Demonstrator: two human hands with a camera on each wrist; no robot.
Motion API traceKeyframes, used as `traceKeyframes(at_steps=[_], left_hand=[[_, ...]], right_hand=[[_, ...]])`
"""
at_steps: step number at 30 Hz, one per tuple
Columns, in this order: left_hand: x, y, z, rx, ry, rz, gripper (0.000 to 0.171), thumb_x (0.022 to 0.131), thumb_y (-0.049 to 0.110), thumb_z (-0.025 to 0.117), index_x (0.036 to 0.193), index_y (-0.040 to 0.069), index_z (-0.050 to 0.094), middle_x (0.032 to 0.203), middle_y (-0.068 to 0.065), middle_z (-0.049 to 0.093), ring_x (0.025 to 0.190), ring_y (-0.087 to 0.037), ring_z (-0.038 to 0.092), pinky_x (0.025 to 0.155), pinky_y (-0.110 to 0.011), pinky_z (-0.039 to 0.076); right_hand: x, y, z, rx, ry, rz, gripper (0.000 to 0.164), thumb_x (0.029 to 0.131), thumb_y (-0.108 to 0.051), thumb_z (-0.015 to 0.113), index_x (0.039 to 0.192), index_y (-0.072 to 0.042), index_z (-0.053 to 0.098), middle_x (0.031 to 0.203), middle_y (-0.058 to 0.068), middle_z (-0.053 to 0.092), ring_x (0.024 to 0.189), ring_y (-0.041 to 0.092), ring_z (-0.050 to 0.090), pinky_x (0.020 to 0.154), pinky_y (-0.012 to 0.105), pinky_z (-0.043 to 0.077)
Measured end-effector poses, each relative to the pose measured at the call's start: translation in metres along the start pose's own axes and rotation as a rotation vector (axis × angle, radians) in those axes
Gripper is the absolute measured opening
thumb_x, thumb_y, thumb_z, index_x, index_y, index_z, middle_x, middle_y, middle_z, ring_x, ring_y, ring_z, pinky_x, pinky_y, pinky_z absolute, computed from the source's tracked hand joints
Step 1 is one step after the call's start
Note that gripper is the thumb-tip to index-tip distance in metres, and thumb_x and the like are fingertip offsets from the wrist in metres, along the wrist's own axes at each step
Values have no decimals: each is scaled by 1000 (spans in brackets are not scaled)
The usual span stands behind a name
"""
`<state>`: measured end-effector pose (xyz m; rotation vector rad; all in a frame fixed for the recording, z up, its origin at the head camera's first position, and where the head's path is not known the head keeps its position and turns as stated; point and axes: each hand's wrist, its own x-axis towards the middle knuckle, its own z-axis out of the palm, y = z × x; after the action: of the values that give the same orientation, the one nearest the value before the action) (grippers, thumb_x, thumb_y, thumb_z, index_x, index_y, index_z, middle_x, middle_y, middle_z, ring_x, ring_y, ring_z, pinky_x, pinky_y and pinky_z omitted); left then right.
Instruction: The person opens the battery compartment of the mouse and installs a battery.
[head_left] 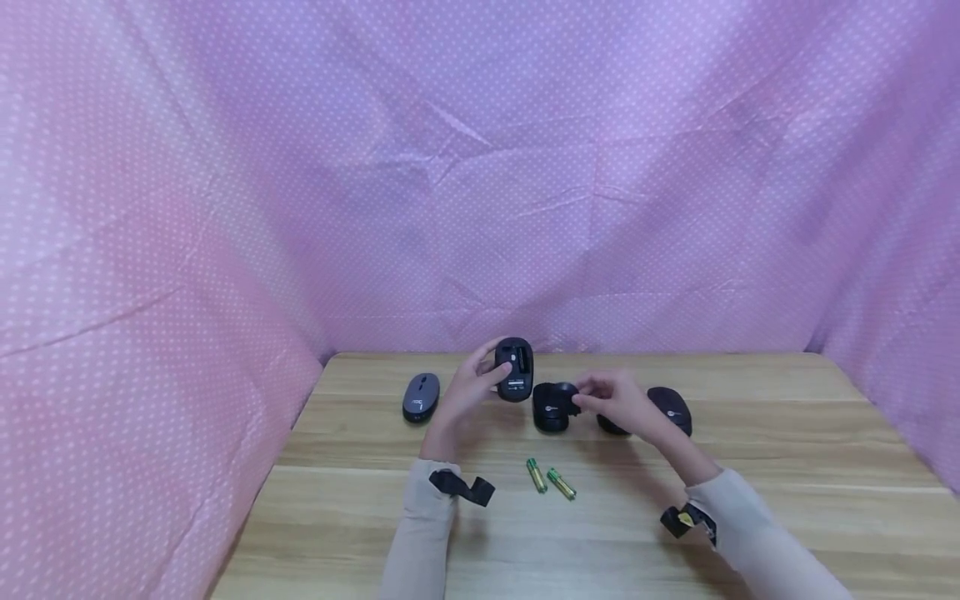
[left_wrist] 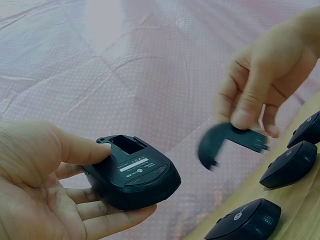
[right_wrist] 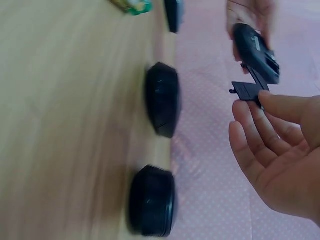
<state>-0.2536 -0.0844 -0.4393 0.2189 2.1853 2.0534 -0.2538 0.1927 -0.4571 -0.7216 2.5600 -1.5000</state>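
Observation:
My left hand (head_left: 468, 385) grips a black computer mouse (head_left: 514, 385) above the table, its underside turned up. In the left wrist view the thumb presses beside an uncovered battery compartment (left_wrist: 127, 144) in the mouse. Between thumb and fingertips, my right hand (head_left: 617, 400) pinches a thin black battery cover (left_wrist: 212, 145) with a curved outline and small tabs. The cover is held apart from the mouse in the left wrist view. Two green-and-gold batteries, one on the left (head_left: 537, 475) and one on the right (head_left: 561, 483), lie on the table between the forearms.
A grey mouse (head_left: 422, 397) lies at the left of the wooden table (head_left: 337, 517). Black mice stand along the back: one in the middle (head_left: 551, 419), one partly under the right hand (head_left: 613, 425), one at the right (head_left: 670, 408). A pink dotted cloth (head_left: 525, 208) hangs behind.

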Motion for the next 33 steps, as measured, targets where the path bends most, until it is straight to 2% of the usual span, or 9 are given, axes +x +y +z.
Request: traceKeyframes(at_steps=[3,7,13,17,24,28,33], left_hand=[[0,0,1,7,0,-4,54,104,13,57,156,17,42,144,-26,57,120,-34,66,83,-33,60],[0,-1,2,9,-10,-9,54,104,13,57,156,16,41,144,-26,57,120,-35,66,83,-32,60],[1,-2,2,12,-17,-29,53,104,15,57,155,20,43,143,-24,58,119,-32,66,84,-32,59],[2,-3,3,20,-17,-30,53,104,15,58,155,21,43,143,-23,58,119,-30,66,85,-32,59],[4,-2,4,32,-31,-23,53,104,14,58,155,20,44,145,-23,56,125,-36,62,90,-38,60],[5,-2,4,39,-39,-20,54,103,14,58,155,18,43,148,-23,53,132,-38,57,95,-42,59],[5,-2,4,40,-41,-28,54,103,14,59,155,17,43,148,-24,54,133,-40,57,96,-44,59]], right_hand=[[-5,5,1,-47,-56,-22,16,94,-6,71,107,3,73,90,12,75,81,18,70,70,24,58],[-10,11,2,-78,-119,-15,15,93,-7,72,107,0,74,91,7,74,80,9,65,67,19,53],[-15,18,4,-75,-192,7,15,92,-4,72,106,0,72,88,7,73,76,11,62,63,20,52],[-17,21,5,-66,-237,-17,17,91,-1,72,108,2,71,86,7,74,75,9,64,66,20,52],[-18,24,7,10,-314,-13,21,90,0,72,110,4,70,85,11,75,72,12,65,60,20,52],[-18,28,10,23,-328,6,21,90,-1,72,110,4,70,85,11,74,71,11,64,59,21,52],[-18,31,14,-34,-317,3,20,91,-2,72,111,1,71,89,7,73,72,7,62,61,21,54]])
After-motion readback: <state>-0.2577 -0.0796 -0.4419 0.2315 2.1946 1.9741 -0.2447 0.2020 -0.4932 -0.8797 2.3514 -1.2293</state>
